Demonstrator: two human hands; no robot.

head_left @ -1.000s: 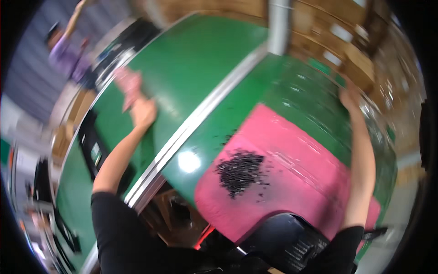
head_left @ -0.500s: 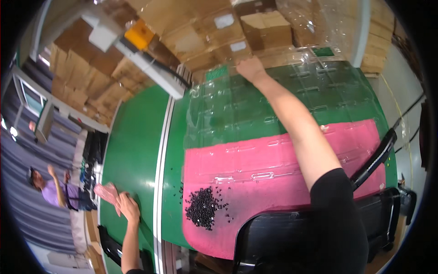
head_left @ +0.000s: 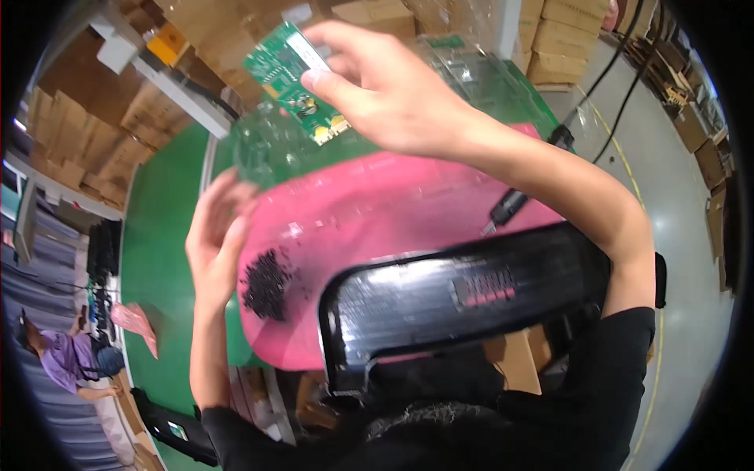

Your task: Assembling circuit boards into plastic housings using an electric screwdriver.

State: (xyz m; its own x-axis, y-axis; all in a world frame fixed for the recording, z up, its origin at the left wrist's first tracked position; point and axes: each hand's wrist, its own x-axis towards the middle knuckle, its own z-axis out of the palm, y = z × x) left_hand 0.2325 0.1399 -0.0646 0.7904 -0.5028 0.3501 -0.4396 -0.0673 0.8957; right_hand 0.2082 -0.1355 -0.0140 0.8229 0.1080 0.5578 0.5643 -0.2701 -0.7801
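My right hand point(head_left: 393, 94) is raised over the workbench, thumb and fingers closed on a green circuit board point(head_left: 279, 71) with a white label strip along one edge. Lower and to the left, my left hand point(head_left: 220, 235) is up off the surface, its blurred fingers curved and apart with nothing in them. Close by it, a heap of small black screws point(head_left: 265, 286) lies on a pink mat point(head_left: 353, 212). A long glossy black plastic housing point(head_left: 408, 294) rests along the near side of the mat, below both hands.
A black electric screwdriver point(head_left: 510, 208) on a cable hangs at the right, above the housing. Clear plastic trays point(head_left: 298, 153) cover the far bench. On the left lie a pink bag point(head_left: 135, 322) and another black housing point(head_left: 169, 428). A person in purple point(head_left: 67, 357) stands far left.
My right hand has come back from the clear trays with the circuit board. My left hand has left the pink bag and moved right, toward the screws. The view has shifted, showing more of the housing.
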